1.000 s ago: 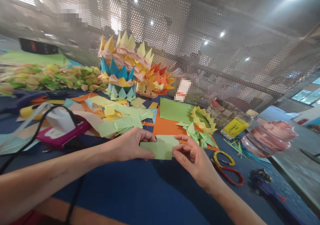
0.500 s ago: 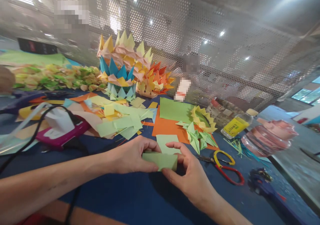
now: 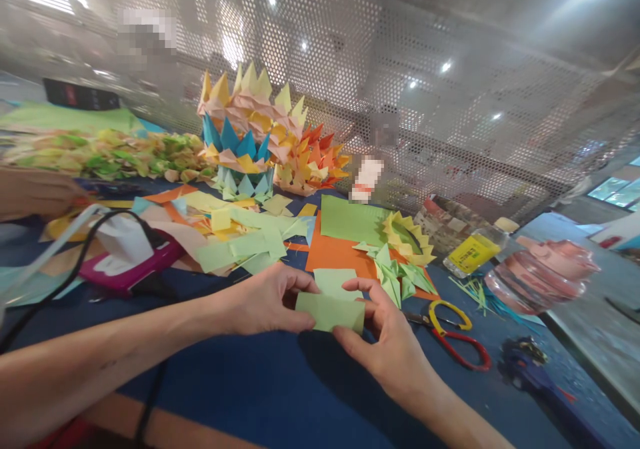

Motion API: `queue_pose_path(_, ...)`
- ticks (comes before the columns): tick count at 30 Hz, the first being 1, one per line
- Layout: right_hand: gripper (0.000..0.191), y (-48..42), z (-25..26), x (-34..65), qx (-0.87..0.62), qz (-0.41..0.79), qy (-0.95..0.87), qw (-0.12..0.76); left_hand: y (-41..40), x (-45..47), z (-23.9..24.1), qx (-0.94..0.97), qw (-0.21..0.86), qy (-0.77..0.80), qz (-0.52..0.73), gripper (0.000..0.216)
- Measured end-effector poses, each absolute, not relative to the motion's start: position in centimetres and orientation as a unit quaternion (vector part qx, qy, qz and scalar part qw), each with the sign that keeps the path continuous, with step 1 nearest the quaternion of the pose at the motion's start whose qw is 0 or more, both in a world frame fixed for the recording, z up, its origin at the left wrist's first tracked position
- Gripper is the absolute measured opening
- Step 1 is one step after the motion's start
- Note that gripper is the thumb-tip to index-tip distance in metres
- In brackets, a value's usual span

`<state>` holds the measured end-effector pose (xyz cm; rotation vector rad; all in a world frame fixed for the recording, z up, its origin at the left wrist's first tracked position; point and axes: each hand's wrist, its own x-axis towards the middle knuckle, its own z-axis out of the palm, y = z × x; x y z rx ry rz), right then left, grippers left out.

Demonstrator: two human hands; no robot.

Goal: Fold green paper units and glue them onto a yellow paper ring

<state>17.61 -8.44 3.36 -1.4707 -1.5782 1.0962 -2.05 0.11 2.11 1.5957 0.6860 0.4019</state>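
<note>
A small light-green paper piece is held up between my two hands above the blue tabletop. My left hand pinches its left side, thumb in front and fingers behind. On the right side, my right hand grips it with the thumb at the lower edge; its index finger is raised above. Just behind it shows another pale green paper; whether the two are joined I cannot tell. Folded green paper points lie beyond my right hand, near scissors with yellow and red handles.
Paper scraps and a magenta glue gun lie left. Folded-paper crowns stand behind. An orange sheet lies ahead. At right are a yellow-labelled bottle, a pink bottle and a dark blue tool. Another person's hand is far left.
My hands have shifted slightly right and up with the green paper, which now faces me more fully. Another person's hand has come further into view at the far left.
</note>
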Motion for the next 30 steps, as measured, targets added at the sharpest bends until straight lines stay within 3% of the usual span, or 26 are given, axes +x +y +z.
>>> queue_pose_path(30,0.048,-7.4,4.0,19.3,-0.588,0.402,-0.603,0.361,1.3,-2.7,2.9,0.695,0.614,0.307,0.213,0.014)
